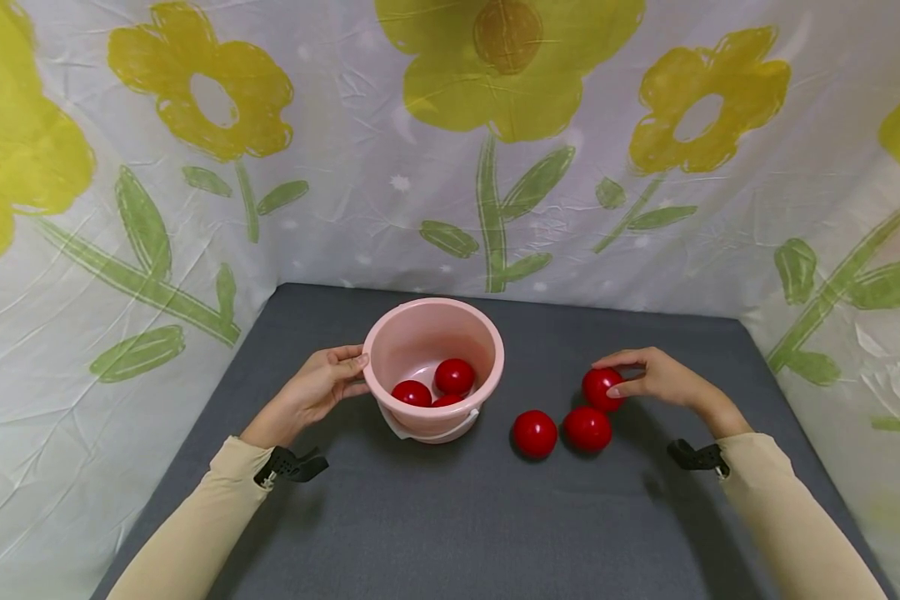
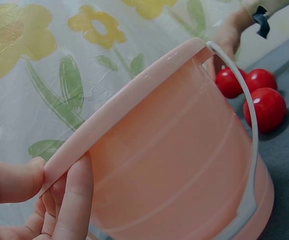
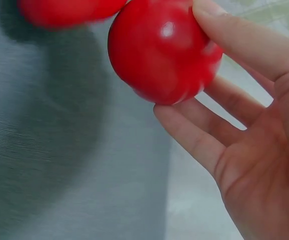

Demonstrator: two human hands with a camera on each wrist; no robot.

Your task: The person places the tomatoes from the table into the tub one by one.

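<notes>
My left hand (image 1: 318, 386) pinches the rim of a pink bucket (image 1: 420, 342) at its left side, thumb on one face and fingers on the other in the left wrist view. Inside the bucket lie three shiny red balls (image 1: 454, 377), one partly hidden by the front rim. To the right, my right hand (image 1: 663, 381) holds another red ball (image 3: 164, 52) between thumb and fingertips. Just in front of that ball, two more red balls rest on the table: the nearer-right ball (image 1: 587, 429) and the left ball (image 1: 535, 434).
A dark grey cloth (image 1: 450, 517) covers the table. The bucket's pale handle (image 2: 253, 130) hangs down along its front. Behind and at both sides hangs a white curtain (image 1: 337, 208) printed with yellow flowers. Each wrist wears a black strap (image 1: 288, 464).
</notes>
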